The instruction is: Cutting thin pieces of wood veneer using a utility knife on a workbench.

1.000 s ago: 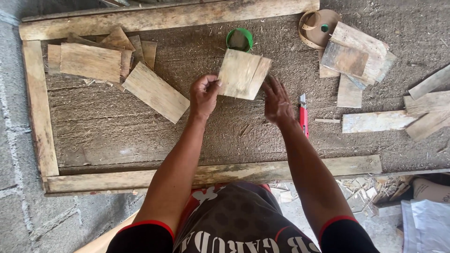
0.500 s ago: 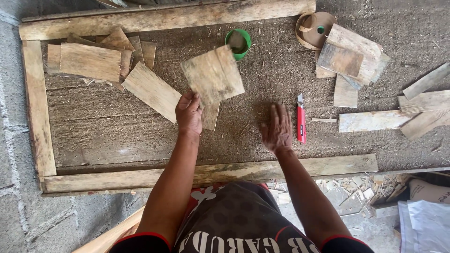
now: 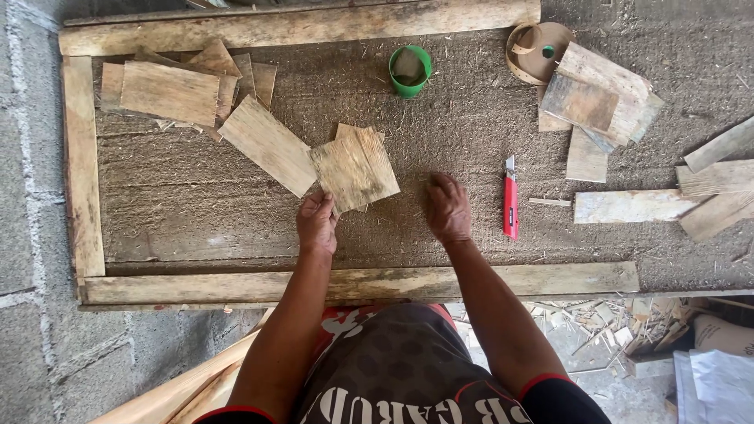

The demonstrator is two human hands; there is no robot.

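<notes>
Your left hand [image 3: 316, 224] pinches the near edge of a squarish, pale, weathered wooden sheet [image 3: 355, 167] lying flat mid-board beside a longer plank [image 3: 268, 144], while your right hand [image 3: 448, 209] rests empty, fingers loosely curled (a red utility knife [image 3: 510, 202] just beyond).

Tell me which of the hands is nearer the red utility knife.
Right. The right hand rests flat on the board just left of the red utility knife, not touching it. The left hand is farther left, gripping the wooden pieces.
</notes>
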